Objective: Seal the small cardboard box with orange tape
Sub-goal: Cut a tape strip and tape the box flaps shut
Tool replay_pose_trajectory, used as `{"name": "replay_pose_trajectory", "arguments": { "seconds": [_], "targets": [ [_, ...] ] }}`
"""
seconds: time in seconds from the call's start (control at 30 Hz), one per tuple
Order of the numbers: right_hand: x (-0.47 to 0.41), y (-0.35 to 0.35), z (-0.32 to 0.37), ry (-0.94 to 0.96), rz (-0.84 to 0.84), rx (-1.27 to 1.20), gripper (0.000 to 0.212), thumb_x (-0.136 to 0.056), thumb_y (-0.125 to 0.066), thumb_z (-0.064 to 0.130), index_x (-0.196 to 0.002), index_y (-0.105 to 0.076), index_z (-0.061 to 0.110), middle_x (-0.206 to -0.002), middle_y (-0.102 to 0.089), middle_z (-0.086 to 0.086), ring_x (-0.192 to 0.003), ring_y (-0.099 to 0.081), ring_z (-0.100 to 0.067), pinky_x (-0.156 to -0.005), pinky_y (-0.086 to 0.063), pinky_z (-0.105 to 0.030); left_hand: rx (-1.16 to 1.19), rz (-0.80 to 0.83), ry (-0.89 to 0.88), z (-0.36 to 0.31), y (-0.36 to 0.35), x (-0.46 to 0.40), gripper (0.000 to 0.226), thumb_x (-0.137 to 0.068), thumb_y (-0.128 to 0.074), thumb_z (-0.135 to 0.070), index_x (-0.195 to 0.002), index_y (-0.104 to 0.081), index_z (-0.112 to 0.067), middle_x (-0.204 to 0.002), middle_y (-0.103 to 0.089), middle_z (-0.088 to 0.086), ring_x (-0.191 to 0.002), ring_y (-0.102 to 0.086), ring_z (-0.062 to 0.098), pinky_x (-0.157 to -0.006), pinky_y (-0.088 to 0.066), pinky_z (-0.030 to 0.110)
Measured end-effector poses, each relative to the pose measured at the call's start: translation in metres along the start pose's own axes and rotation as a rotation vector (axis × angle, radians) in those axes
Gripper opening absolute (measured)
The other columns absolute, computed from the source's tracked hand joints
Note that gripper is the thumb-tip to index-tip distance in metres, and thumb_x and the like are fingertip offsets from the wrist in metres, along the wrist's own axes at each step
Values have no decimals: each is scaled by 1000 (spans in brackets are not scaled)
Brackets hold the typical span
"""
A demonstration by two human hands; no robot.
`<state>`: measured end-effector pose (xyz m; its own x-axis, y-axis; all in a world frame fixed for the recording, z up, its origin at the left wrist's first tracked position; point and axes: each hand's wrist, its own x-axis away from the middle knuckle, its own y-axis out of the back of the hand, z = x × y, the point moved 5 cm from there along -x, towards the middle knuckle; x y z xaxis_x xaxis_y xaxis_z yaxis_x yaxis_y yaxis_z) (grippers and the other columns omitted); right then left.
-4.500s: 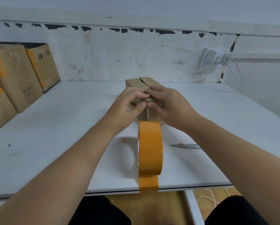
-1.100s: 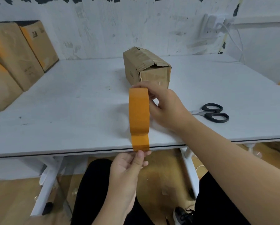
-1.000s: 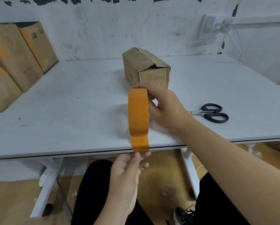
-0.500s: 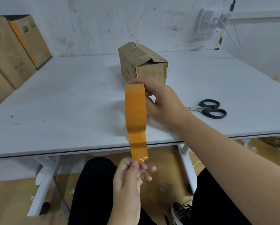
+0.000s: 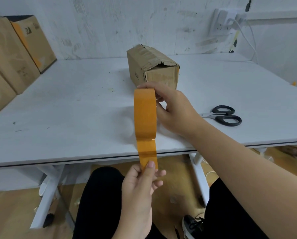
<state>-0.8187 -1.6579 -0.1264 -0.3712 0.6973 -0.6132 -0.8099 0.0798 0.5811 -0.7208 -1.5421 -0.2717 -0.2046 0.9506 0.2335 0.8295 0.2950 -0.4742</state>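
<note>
Big boxes (image 5: pixel 15 54) with orange tape marks stand at the table's (image 5: pixel 66 109) far left. Below the table's front edge the left hand (image 5: pixel 140 185) pinches the free end of the strip between thumb and fingers. The roll (image 5: pixel 145 112) stands on edge above it, gripped by the right hand (image 5: pixel 177 111) with fingers curled over its top. The small box (image 5: pixel 151 66) sits just behind, its top flaps unsealed. Scissors (image 5: pixel 223 115) lie on the right
</note>
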Motion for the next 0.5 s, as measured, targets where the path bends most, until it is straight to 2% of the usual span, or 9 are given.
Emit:
{"name": "replay_pose_trajectory", "arguments": {
  "seconds": [0.27, 0.5],
  "targets": [
    [-1, 2, 1, -10, 51, -5, 34, -93, -52, 5, -127, -55, 8, -108, -62, 5, -94, -55, -1, -82, -41, -7, 75, -15, 3, 3, 6, 0, 11, -56, -77, -30, -64, -72, -25, -68, -67, 1, -62, -66, 14, -53, -53, 21],
    [-2, 3, -2, -73, 119, -29, 30, -96, -49, 8, -124, -57, 11, -106, -63, 4, -91, -56, -4, -76, -39, -7, 75, 46, 33, 1, 7, -2, 20, -61, -76, -28, -78, -74, -18, -66, -61, 0, -56, -61, 12, -52, -52, 22]
  ]
}}
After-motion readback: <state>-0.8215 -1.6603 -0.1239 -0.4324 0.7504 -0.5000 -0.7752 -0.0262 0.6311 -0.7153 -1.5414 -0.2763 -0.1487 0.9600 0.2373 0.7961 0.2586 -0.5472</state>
